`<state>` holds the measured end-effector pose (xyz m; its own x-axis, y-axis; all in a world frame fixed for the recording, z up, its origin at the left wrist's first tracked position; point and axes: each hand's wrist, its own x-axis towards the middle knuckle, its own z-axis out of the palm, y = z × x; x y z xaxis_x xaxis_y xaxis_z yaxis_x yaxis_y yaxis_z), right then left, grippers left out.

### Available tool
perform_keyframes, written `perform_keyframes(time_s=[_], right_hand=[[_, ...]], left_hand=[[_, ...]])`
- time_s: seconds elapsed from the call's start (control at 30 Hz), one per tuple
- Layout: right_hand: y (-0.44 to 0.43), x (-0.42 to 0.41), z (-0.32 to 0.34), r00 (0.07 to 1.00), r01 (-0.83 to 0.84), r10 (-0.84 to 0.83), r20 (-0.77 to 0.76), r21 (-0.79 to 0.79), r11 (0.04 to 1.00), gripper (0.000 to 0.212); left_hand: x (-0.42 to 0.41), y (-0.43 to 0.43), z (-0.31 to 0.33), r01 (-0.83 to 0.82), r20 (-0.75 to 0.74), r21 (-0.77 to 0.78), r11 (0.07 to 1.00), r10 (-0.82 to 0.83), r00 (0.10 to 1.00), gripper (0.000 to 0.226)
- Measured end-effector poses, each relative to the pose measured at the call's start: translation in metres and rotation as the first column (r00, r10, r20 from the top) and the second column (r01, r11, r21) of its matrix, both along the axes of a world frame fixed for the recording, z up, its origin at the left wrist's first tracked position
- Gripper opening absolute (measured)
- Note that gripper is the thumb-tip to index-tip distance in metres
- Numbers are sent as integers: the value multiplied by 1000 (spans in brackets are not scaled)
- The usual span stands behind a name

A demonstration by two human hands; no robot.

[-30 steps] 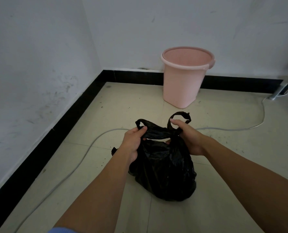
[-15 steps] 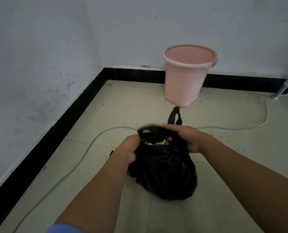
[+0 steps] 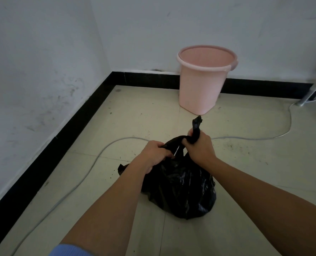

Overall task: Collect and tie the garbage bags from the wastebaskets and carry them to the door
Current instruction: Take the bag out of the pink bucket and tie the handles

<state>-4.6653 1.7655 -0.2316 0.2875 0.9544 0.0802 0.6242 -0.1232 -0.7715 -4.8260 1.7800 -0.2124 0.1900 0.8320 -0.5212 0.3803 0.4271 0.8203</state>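
Garbage bag [image 3: 181, 191]: black, set on the tiled floor [image 3: 255, 163], near foreground
Left hand [image 3: 151, 157]: fingers curled round one bag handle
Right hand [image 3: 199, 146]: fingers clenched round the other handle, its tip projecting upward
Surroundings: pink wastebasket [image 3: 201, 85] stood by the back wall, apart from the bag; grey cable [image 3: 90, 163] laid across the floor behind the bag
Edges: black skirting [image 3: 76, 124] bounding the corner; open floor is shown to the right

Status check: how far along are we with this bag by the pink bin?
Done: the black bag sits on the floor, out of the pink bin, which shows no liner. In hand: left hand and right hand each grip a handle; the knot looks loose. Left: tighten it, carry it to the door, not in view.
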Motion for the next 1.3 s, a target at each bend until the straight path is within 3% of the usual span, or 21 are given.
perform_keyframes(time_s=[0.1,0.17,0.27,0.33,0.4,0.5,0.6,0.77,0.83,0.93,1.03,1.13,1.2,1.23,1.3], right_hand=[[0,0,-3,963,-44,29,-267,-51,998,23],[0,0,-6,923,-53,11,-386,-98,994,22],[2,1,-5,878,-31,-26,-477,-111,993,18],[3,4,-3,885,-15,-25,-464,-83,996,17],[2,7,-2,904,6,-30,-426,-56,998,17],[1,7,0,865,36,-56,-498,-48,998,19],[0,3,9,735,10,-91,-672,-124,992,10],[6,12,14,584,42,-300,-754,-342,939,35],[9,14,13,574,101,-348,-742,-357,929,37],[13,24,9,632,259,-423,-649,-338,905,35],[6,53,0,648,404,-543,-535,-363,840,25],[-9,75,-10,548,440,-621,-561,-439,784,26],[-10,72,-9,376,361,-591,-713,-475,803,36],[-8,67,-6,255,304,-551,-795,-475,826,40],[-2,59,2,31,241,-472,-881,-452,859,44]], left_hand=[[-5,2,-11,-110,-163,130,985,130,978,18],[-8,3,-15,-190,-162,138,972,212,964,21],[-10,5,-5,-324,83,-95,941,331,940,17],[-15,4,6,-272,222,-261,926,332,917,22],[-20,5,13,-196,362,-323,926,313,878,8],[-22,9,14,-223,477,-403,888,411,777,16],[-18,8,14,-312,427,-342,887,442,789,14],[-17,10,26,-365,416,-137,921,388,822,32],[-19,13,34,-403,455,-101,909,403,794,34],[-31,18,37,-495,498,-120,861,483,720,30],[-55,15,22,-591,348,-78,803,578,739,28],[-74,3,-5,-544,91,113,831,537,839,20],[-72,-2,-15,-309,-107,220,925,338,935,10],[-69,-4,-17,-143,-232,216,966,193,953,22],[-61,-5,-16,129,-457,111,985,-64,887,53]])
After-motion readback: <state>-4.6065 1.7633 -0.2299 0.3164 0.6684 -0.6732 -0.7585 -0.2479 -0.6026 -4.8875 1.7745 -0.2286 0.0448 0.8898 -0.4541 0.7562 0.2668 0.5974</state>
